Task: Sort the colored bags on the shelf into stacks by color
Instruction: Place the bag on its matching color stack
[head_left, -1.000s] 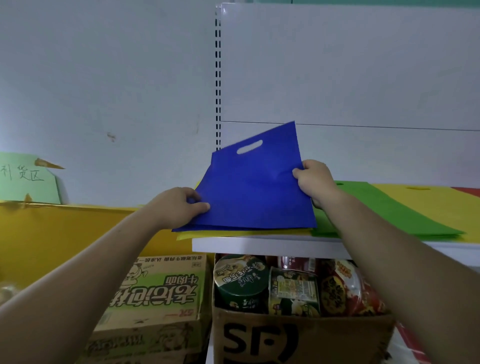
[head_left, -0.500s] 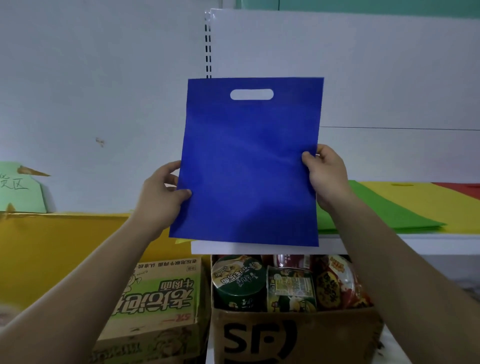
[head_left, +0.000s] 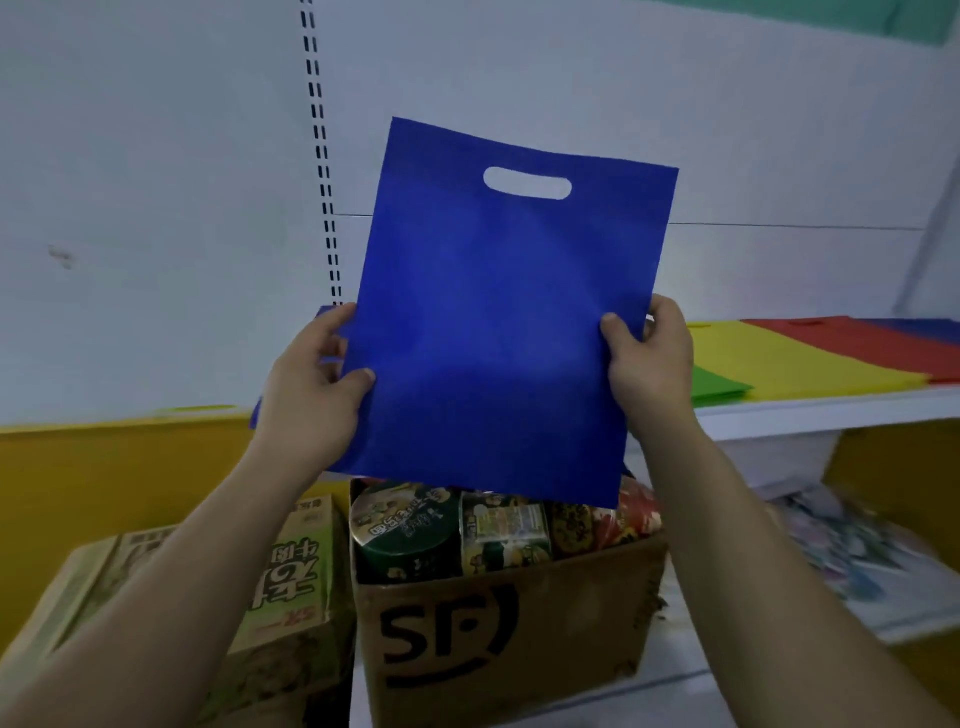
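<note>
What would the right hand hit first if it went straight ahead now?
Probably the white back panel; the right hand, gripping the blue bag, has the yellow bag to its right. Depth unclear.

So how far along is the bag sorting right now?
Partly done, it seems. Done: green bags, a yellow bag, a red bag and a far blue bag lie overlapping on the shelf, though whether these are finished stacks is unclear. In hand: the left hand and right hand grip the held blue bag upright by its side edges. Left: laying it on a blue pile, perhaps that far one.
</note>
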